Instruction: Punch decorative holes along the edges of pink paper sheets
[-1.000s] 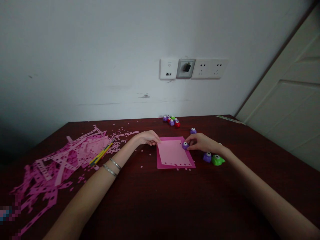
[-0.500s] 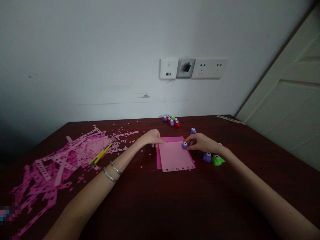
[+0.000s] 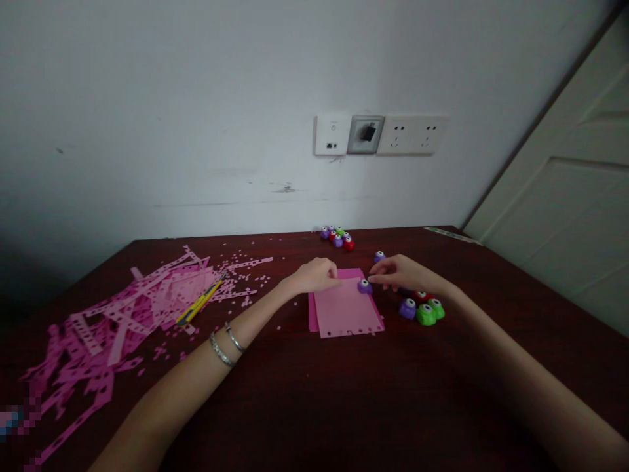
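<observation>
A light pink paper sheet [image 3: 344,308] lies on a darker pink sheet [image 3: 311,316] in the middle of the dark wooden table [image 3: 304,400]. A small purple hole punch [image 3: 364,286] sits at the sheet's far right corner. My left hand [image 3: 318,275] pinches the far edge of the light sheet just left of the punch, fingers closed. My right hand [image 3: 400,272] hovers just right of the punch, fingertips pointing at it and close to it; whether they touch it I cannot tell.
A purple punch [image 3: 407,308], green punches [image 3: 426,313] and a red one [image 3: 420,296] lie by my right wrist. Another purple punch [image 3: 379,257] and a cluster of punches [image 3: 337,238] sit further back. Pink paper strips [image 3: 113,321] and a yellow knife [image 3: 199,303] lie left.
My left hand slid right along the far edge of the paper towards the punch. The light sheet shifted slightly right. My right hand lifted back off the purple punch, uncovering more punches by the wrist.
</observation>
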{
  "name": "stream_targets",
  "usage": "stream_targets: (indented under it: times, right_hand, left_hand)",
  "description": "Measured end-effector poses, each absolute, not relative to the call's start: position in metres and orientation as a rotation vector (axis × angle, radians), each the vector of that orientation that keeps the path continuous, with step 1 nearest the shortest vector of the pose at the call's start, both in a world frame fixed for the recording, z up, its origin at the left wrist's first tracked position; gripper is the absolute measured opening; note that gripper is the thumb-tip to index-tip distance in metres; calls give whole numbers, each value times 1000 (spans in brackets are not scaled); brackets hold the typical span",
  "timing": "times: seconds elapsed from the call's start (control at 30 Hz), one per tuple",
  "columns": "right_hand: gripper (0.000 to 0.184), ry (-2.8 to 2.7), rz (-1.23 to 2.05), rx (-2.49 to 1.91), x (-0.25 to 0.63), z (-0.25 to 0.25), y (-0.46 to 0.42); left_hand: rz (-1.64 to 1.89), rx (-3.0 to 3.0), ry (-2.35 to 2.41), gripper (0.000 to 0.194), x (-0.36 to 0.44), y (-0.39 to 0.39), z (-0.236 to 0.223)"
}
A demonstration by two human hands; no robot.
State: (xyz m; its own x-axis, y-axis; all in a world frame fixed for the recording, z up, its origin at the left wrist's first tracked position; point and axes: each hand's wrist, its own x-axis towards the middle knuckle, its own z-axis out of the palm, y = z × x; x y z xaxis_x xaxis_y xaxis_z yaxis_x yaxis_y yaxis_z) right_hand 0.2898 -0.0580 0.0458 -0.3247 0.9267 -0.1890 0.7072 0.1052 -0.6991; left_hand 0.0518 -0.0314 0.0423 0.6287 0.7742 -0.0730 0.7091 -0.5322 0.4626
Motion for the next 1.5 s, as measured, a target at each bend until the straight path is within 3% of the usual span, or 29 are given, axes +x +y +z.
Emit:
stream_targets:
  times: [0.6,1.07,1.37,1.5]
  right_hand:
    - [53,-2157,1348,-1857,282,49,-38]
    - [54,-2130,1525,-1936,274,55,-36]
    - [52,-2098,1779,-1950,277,56,-21]
    - [53,-2135,1794,-1943,278,54,-16]
  left_hand:
    - [313,2059,1107,31,67,-35,30]
    - [225,1996,1019,40,81,-23,21]
    - [111,1830,984,60,90,-15,27]
    - [3,1739,896,54,92,-5,25]
